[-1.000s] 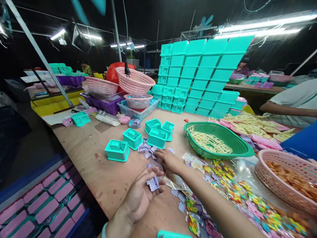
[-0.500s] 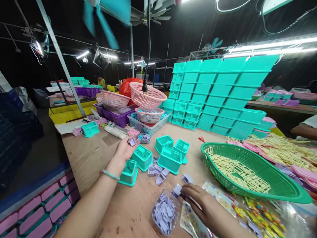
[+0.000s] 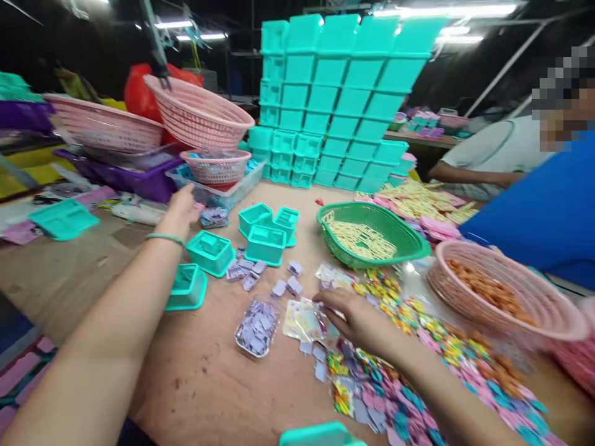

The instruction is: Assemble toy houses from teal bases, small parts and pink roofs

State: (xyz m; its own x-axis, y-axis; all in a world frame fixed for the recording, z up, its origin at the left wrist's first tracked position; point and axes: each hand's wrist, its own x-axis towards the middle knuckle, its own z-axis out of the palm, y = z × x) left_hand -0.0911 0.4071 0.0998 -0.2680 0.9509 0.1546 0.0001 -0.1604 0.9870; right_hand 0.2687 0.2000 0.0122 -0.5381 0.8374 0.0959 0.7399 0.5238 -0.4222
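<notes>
My left hand (image 3: 183, 207) is stretched out over the far left of the table, close to a small bag of purple pieces (image 3: 214, 217). Its fingers are blurred and partly turned away, so what it holds is hidden. Over printed sticker sheets (image 3: 297, 317) hovers my right hand (image 3: 346, 313), fingers stretched and a little apart, with no held thing visible. A clear tub of small purple pieces (image 3: 257, 327) stands left of that hand. Loose purple parts (image 3: 248, 269) lie beyond the tub, beside several turquoise boxes (image 3: 266, 243).
Stacked turquoise bins (image 3: 334, 93) rise at the back. A green basket (image 3: 372, 257) holds pale yellow pieces; a pink basket (image 3: 548, 310) holds orange-brown ones. Colourful small packets (image 3: 388, 288) spread along the right. Pink baskets (image 3: 199, 114) are piled back left. A person (image 3: 493, 152) sits at right.
The view has swung right and shifted. My left hand has turned from palm up with a purple piece showing. My right hand has left a purple piece by the tub and moved over the sheets.
</notes>
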